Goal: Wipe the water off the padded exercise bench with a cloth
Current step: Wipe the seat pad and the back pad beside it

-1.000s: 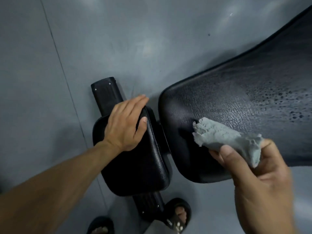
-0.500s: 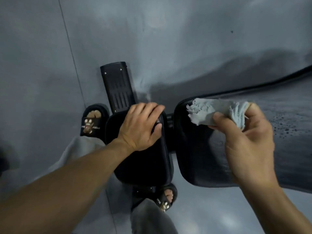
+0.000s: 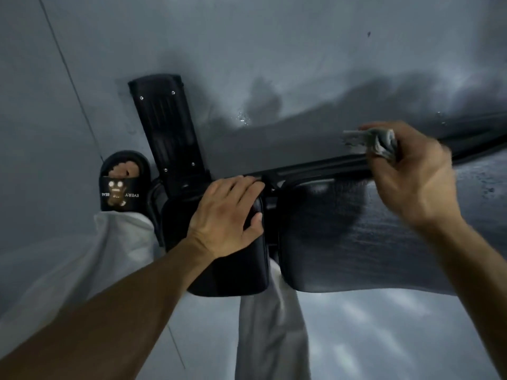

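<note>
grey cloth (image 3: 381, 145) bunched in right hand (image 3: 414, 182) at bench (image 3: 356, 242) edge; left hand (image 3: 227, 218) rests flat, fingers relaxed, on seat pad (image 3: 233, 270).

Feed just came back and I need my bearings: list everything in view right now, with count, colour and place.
long bench pad: 1, black, right of centre, wet-looking sheen
small seat pad: 1, black, centre, just left of the long bench pad
bench foot bar: 1, black, on the floor beyond the small seat pad
cloth: 1, grey, bunched, at the long pad's far edge
floor: grey, all around, a few droplets near the top centre
slide sandal: 1 seen, black with printed figure, left of the foot bar
trouser legs: 2, light grey, bottom left and centre
left hand: resting flat on the small seat pad
right hand: gripping the cloth
</note>
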{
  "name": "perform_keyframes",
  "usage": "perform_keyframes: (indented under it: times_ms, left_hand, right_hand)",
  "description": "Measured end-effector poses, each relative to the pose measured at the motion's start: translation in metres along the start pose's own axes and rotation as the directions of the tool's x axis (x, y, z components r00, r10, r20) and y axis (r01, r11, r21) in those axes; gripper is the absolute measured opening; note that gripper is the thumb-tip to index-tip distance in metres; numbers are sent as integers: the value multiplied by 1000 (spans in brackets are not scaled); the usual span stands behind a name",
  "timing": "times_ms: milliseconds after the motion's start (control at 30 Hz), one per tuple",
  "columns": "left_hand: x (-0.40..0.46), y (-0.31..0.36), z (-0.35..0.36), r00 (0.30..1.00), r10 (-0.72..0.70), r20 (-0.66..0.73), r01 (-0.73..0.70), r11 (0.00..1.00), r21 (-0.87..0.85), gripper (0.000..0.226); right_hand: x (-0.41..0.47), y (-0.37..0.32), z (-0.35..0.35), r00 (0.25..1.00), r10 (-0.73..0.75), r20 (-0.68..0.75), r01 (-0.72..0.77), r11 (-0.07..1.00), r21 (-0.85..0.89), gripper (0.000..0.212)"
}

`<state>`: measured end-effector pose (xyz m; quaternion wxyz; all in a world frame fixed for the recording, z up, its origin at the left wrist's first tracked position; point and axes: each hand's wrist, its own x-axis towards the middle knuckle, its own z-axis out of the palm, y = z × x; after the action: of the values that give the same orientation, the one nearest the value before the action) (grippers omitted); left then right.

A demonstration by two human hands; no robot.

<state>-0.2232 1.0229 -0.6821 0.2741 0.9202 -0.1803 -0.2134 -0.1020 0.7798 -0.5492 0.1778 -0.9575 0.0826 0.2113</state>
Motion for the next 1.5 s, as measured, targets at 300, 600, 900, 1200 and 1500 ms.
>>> perform_keyframes:
  times_ms: [300, 600, 900, 1200, 1500]
  left_hand:
    - [3, 12, 4, 987, -132, -87, 133, 991, 2, 46]
    - [18, 40, 1, 976, -215, -38, 214, 976, -30, 53]
    - [20, 33, -1, 977, -204, 58, 206, 978, -29, 67]
    - [22, 32, -9, 955, -231, 185, 245, 968, -53, 79]
    - [30, 18, -12, 953, -201, 226, 222, 972, -71, 105]
  right_hand:
    - [35, 64, -19, 894, 43, 447, 209, 842, -497, 24]
    - [10, 17, 44, 757, -177, 629, 467, 820, -331, 50]
    - [22, 87, -35, 851, -18, 525, 307, 827, -470, 61]
    - [-8, -14, 80, 731, -273, 626, 544, 786, -293, 62]
    - [10, 38, 27, 780, -128, 613, 417, 836, -356, 50]
